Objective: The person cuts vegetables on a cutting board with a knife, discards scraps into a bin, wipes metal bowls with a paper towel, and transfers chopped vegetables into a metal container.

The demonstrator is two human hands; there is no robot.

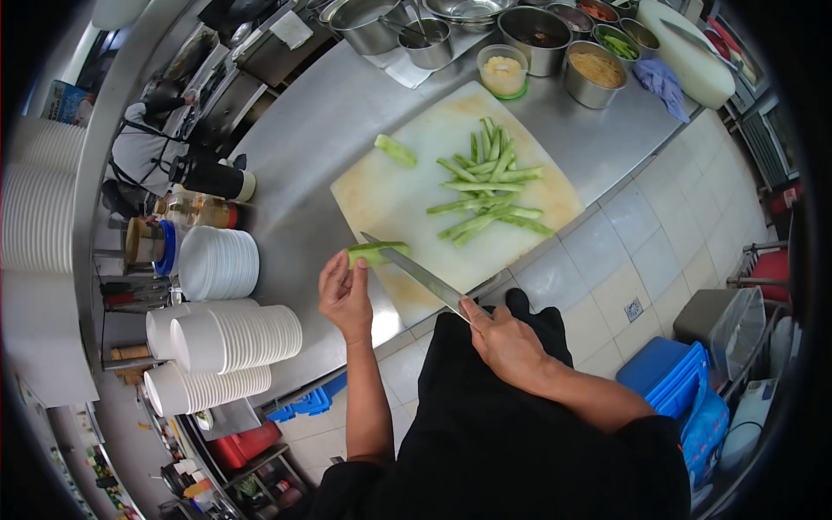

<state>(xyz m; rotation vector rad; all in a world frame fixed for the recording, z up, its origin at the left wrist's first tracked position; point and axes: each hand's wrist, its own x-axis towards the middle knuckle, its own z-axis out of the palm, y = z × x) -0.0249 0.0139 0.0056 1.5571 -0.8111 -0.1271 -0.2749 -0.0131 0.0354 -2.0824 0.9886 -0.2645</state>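
A green vegetable piece is pinched in my left hand, over the left edge of the cutting board. My right hand grips the handle of a knife, whose blade runs up and left to touch or cross that piece; contact is hard to tell. Long green strips lie in a loose pile on the right half of the board. Another green piece rests alone near the board's upper left.
Stacked white bowls and plates stand left of the board. Metal pots, a lidless tub and a purple cloth line the counter's back. Another person is at far left.
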